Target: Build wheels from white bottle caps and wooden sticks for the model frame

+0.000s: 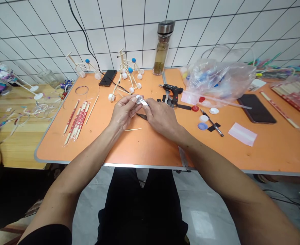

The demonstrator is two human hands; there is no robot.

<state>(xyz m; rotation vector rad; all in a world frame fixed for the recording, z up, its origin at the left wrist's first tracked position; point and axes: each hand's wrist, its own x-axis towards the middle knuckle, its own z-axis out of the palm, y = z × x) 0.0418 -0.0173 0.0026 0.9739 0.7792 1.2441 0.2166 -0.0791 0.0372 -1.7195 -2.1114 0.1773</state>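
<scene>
Above the orange table [155,149], my left hand [126,110] pinches a small white bottle cap [139,99] between thumb and fingers. My right hand [161,117] is closed around a tool with a pointed silvery blade [144,102], and its tip meets the cap. Most of that tool is hidden in the fist, so its kind is unclear. A dark pointed piece [141,116] shows just under the right hand; whether it belongs to the same tool I cannot tell. On the table below my hands lies a short thin stick [133,129].
Stick models with cap wheels [129,76] stand behind my hands. Wrapped chopsticks [77,120] lie left. To the right are a glue gun [174,93], a craft knife [212,123], loose caps [202,126], a phone [257,108] and a plastic bag [218,76]. A bottle [162,51] stands behind.
</scene>
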